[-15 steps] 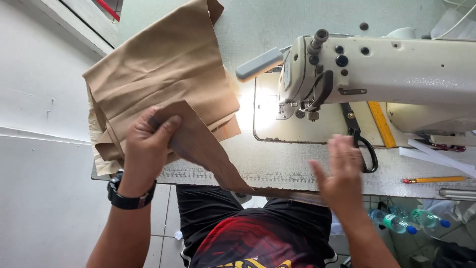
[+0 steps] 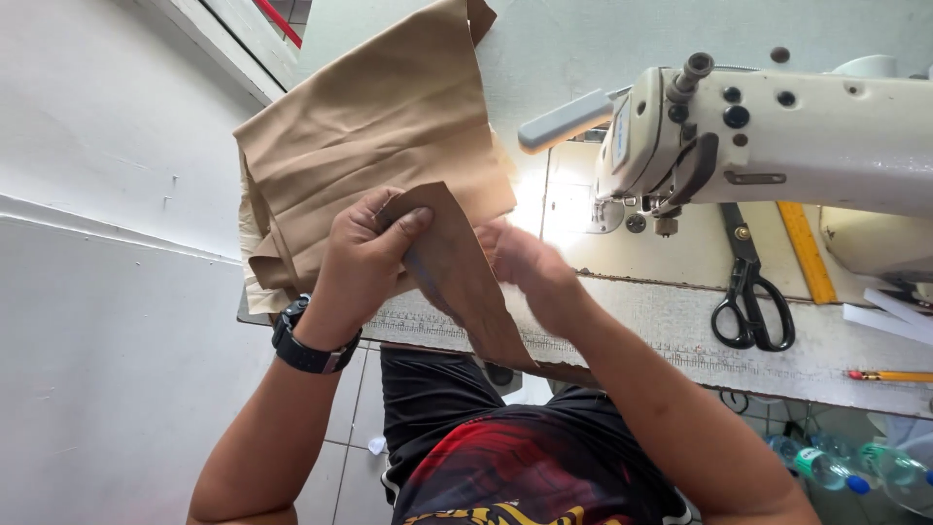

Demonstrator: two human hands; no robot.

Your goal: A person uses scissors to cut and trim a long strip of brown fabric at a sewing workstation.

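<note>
White worktable (image 2: 680,331), worn front edge, carries everything. Cream industrial sewing machine (image 2: 777,136) sits at right, its lamp blowing out a patch of table beside the needle area.

Big tan woven fabric panel (image 2: 369,126), creased and pleated, lies on the table's left end and hangs over the left edge.

Narrow tan fabric strip (image 2: 466,282), same cloth, runs from just in front of the big panel down over the table's front edge toward the person's lap.

Change vs half a second ago: right hand (image 2: 530,267) was out flat on the table near the scissors, clear of the cloth. Now it's in at the strip, right beside the left hand (image 2: 364,262). So the strip went from one-handed to two-handed handling. Strip and panel have barely shifted.

Grip: left hand closed on the strip's upper end, thumb on top, fingers curled under. Right hand is motion-blurred and touching the strip's right edge; can't tell if it's pinching or just resting against it.

Black wristwatch (image 2: 311,345) on the left wrist.

Black-handled scissors (image 2: 748,292) lie flat under the machine arm, yellow ruler (image 2: 807,253) just right of them, well apart from both hands.

Containers: clear plastic bottles with blue caps (image 2: 826,469) down below the table at right; contents not readable.
</note>
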